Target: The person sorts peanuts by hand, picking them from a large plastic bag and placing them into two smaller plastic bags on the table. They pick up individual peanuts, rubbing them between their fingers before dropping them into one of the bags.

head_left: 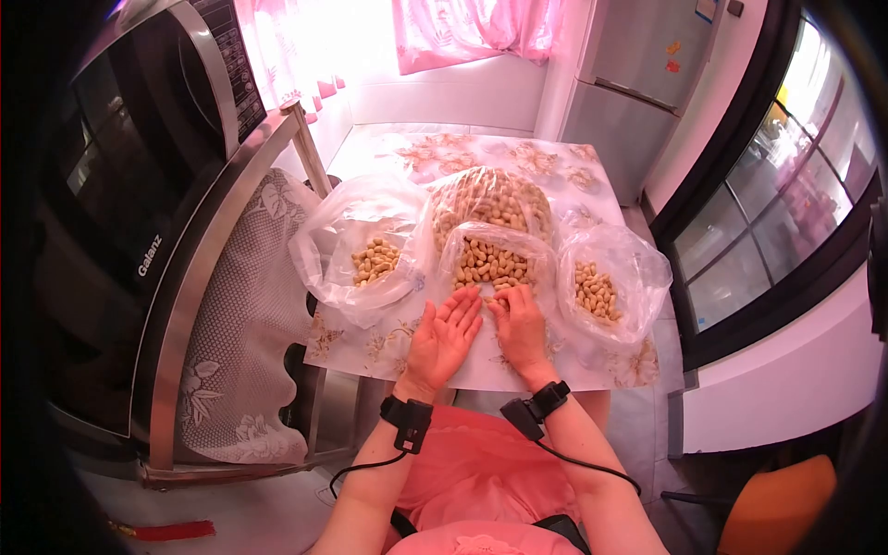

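Note:
My left hand [444, 340] lies palm up, fingers stretched out, at the mouth of a big clear plastic bag [495, 199] full of unshelled peanuts [490, 264]. Beside it, my right hand [521, 331] is turned palm down, its fingers bent and pinched together at the same opening. A small tan piece that looks like a peanut shows at those fingertips, partly covered by them. To the left stands an open plastic bag [324, 227] with a small pile of peanuts [376, 262]. On the right is another open bag [638, 268], also with some peanuts [596, 292].
A flower-patterned cloth covers the table [573, 166]. At left a microwave [139, 213] sits on a metal-framed rack [305, 148] with a lace cover [240, 370]. A refrigerator [629, 102] stands behind right, near a dark-framed glass door [777, 194]. An orange seat [777, 509] is low right.

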`<state>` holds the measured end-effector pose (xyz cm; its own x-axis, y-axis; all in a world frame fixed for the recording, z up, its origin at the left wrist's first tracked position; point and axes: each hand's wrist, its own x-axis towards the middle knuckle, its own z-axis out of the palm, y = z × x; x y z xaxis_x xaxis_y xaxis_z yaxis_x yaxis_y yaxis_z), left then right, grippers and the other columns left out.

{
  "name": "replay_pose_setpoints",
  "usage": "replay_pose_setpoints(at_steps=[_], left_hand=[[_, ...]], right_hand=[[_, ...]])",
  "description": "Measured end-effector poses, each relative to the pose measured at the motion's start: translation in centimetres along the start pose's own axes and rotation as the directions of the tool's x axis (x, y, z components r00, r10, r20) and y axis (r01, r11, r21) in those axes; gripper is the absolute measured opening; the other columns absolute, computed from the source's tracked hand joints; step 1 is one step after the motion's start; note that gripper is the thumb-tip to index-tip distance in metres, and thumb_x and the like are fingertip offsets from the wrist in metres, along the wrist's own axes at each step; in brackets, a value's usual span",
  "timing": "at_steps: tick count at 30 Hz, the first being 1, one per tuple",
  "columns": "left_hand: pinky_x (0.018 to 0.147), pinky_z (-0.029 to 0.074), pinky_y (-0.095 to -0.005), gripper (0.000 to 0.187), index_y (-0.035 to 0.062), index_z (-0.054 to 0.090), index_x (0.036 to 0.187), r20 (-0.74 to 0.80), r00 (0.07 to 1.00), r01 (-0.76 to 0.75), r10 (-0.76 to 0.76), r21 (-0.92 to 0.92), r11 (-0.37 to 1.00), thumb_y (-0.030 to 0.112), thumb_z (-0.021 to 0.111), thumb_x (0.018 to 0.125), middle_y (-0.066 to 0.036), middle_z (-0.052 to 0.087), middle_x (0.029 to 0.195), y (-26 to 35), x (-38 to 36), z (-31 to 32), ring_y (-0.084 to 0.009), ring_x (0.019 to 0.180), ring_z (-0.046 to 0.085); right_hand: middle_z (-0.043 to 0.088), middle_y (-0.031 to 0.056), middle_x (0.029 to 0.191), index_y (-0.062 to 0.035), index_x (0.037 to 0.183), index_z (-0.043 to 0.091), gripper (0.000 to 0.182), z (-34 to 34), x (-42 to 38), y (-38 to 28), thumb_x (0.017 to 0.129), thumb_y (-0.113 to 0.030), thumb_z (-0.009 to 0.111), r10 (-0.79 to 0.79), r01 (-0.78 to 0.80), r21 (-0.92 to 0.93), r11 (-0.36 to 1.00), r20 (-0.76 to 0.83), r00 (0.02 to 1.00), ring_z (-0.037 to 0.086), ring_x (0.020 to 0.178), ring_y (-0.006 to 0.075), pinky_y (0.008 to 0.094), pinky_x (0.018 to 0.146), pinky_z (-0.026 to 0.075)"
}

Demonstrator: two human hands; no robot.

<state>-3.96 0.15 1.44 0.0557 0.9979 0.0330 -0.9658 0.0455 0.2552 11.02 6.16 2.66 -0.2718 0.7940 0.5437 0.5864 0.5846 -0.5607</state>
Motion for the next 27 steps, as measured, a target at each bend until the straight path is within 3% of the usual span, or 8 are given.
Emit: replay_pose_setpoints(at_steps=[3,5,8,12,17,27], left_hand=[[0.121,0.021,-0.0471,0.062,-0.0025,0.037,0.143,0.045,0.994,0.100,-0.098,-0.055,0.993,0.045,0.043,0.103,-0.021,0.036,0.151,0.3,-0.1,0.1,-0.0325,0.145,0.028],[0.119,0.024,-0.0500,0.065,-0.0028,0.037,0.143,0.190,0.958,0.234,-0.213,-0.092,0.968,0.048,0.044,0.102,-0.023,0.041,0.145,0.3,0.2,-0.9,-0.0335,0.141,0.034],[0.118,0.026,-0.0488,0.066,-0.0033,0.036,0.143,0.205,0.949,0.262,-0.238,-0.099,0.960,0.048,0.044,0.102,-0.023,0.045,0.140,0.4,0.2,-1.1,-0.0319,0.135,0.040],[0.118,0.028,-0.0474,0.066,-0.0032,0.036,0.143,0.144,0.964,0.238,-0.222,-0.106,0.965,0.048,0.044,0.102,-0.022,0.045,0.139,0.1,0.2,-0.8,-0.0308,0.131,0.043],[0.118,0.028,-0.0466,0.066,-0.0035,0.033,0.144,0.121,0.972,0.212,-0.200,-0.095,0.973,0.046,0.045,0.102,-0.022,0.046,0.135,0.1,0.2,-1.0,-0.0297,0.128,0.045],[0.118,0.028,-0.0478,0.066,-0.0042,0.031,0.145,0.082,0.980,0.188,-0.182,-0.073,0.979,0.045,0.044,0.103,-0.024,0.046,0.135,0.1,0.0,-0.1,-0.0310,0.125,0.047]], right_hand=[[0.057,0.0131,0.099,-0.0055,0.101,0.059,0.017,-0.4,0.0,-0.1,0.088,-0.013,0.067,0.063,-0.061,0.118,0.991,-0.010,0.998,0.061,0.087,0.0368,0.0445,0.072,0.050],[0.057,0.0136,0.098,-0.0048,0.101,0.058,0.017,-1.0,0.1,-0.6,0.088,-0.012,0.067,-0.007,0.007,0.133,0.991,-0.006,1.000,0.061,0.088,0.0368,0.0438,0.072,0.050],[0.057,0.0140,0.095,-0.0021,0.099,0.059,0.018,-1.0,0.0,-0.5,0.087,-0.011,0.069,-0.082,0.077,0.129,0.989,0.035,0.996,0.060,0.084,0.0339,0.0396,0.069,0.049],[0.058,0.0135,0.096,-0.0025,0.101,0.060,0.024,-0.9,0.1,-0.7,0.083,-0.011,0.074,-0.092,0.084,0.202,0.976,0.032,0.995,0.061,0.081,0.0313,0.0376,0.070,0.050],[0.059,0.0101,0.093,-0.0030,0.101,0.062,0.036,-1.2,0.3,-1.0,0.073,-0.013,0.083,0.026,-0.020,0.279,0.960,-0.016,1.000,0.058,0.075,0.0218,0.0322,0.066,0.048],[0.059,0.0047,0.086,-0.0022,0.093,0.064,0.036,-1.3,0.3,-0.7,0.068,-0.013,0.087,0.082,-0.076,0.323,0.943,-0.006,0.997,0.054,0.069,0.0143,0.0278,0.062,0.046]])
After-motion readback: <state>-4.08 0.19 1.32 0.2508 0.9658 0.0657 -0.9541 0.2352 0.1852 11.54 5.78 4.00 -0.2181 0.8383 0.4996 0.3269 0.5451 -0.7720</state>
